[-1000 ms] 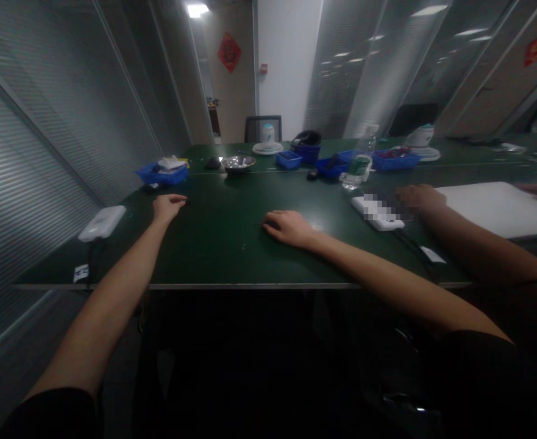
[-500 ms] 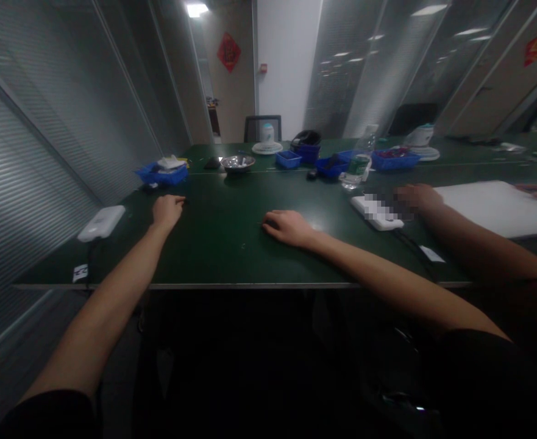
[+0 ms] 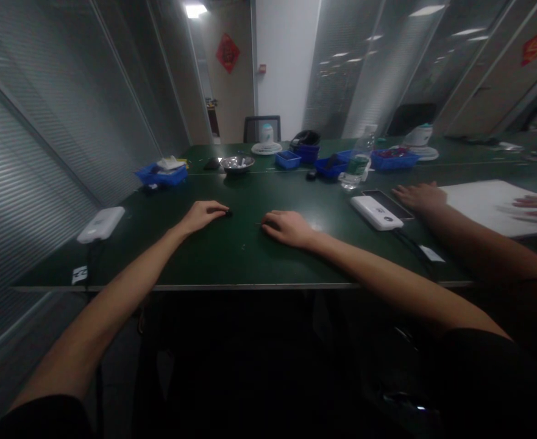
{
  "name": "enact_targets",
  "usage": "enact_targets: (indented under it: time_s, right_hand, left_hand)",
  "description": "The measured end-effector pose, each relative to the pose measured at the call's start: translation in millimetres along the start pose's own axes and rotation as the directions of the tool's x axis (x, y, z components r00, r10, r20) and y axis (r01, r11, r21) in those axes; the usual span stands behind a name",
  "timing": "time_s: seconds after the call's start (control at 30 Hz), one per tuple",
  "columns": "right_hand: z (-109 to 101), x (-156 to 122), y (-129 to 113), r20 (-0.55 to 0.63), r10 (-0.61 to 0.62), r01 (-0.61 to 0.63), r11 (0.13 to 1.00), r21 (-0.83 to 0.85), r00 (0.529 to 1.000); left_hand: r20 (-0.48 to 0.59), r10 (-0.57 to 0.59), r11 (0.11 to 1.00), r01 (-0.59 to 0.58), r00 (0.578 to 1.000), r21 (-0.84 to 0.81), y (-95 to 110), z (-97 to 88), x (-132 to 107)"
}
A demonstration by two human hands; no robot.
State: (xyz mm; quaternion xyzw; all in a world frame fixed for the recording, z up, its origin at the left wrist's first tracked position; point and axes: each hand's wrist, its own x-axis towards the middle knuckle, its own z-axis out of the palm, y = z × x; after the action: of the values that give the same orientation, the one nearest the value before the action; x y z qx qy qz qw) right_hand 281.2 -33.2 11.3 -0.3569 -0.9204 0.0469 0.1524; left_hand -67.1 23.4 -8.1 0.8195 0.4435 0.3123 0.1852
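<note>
My left hand [image 3: 201, 215] is over the left middle of the green table [image 3: 213, 262], thumb and fingers pinched on a small black object [image 3: 228, 213] too small to name. To its right my right hand [image 3: 289, 228] rests on the tabletop with fingers curled inward. A faint thin line shows at its fingertips; what it holds, if anything, is hidden. A gap of bare tabletop separates the two hands. Behind them stands a shiny metal bowl [image 3: 237, 171] with small pale items inside.
At the left lie a white power bank [image 3: 101, 224] and a blue tray [image 3: 164, 177]. Toward the right are a water bottle [image 3: 358, 160], a phone [image 3: 389, 203] and another white power bank [image 3: 376, 213]. A co-worker's hands [image 3: 420, 196] are near a white sheet [image 3: 478, 210].
My left hand has moved right, toward my right hand, with the small black object in its fingertips. My right hand stays put. The co-worker's near hand has drawn off the phone.
</note>
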Motion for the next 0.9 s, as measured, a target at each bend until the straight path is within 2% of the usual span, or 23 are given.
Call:
enact_targets:
  time_s: [0.13,0.27,0.9]
  right_hand:
    - [3,0,2,-0.026,-0.047,0.048,0.999,0.01,0.999]
    - [6,0,4,-0.045,-0.067,0.067,0.998,0.0,0.997]
    - [9,1,1,-0.043,-0.091,0.09,0.996,-0.016,0.995]
  left_hand:
    - [0.116,0.142,0.982,-0.125,0.983,-0.142,30,27.3,5]
    - [0.159,0.196,0.969,-0.166,0.968,-0.184,43,40.2,6]
    - [0.184,0.223,0.959,-0.182,0.957,-0.216,50,45.4,6]
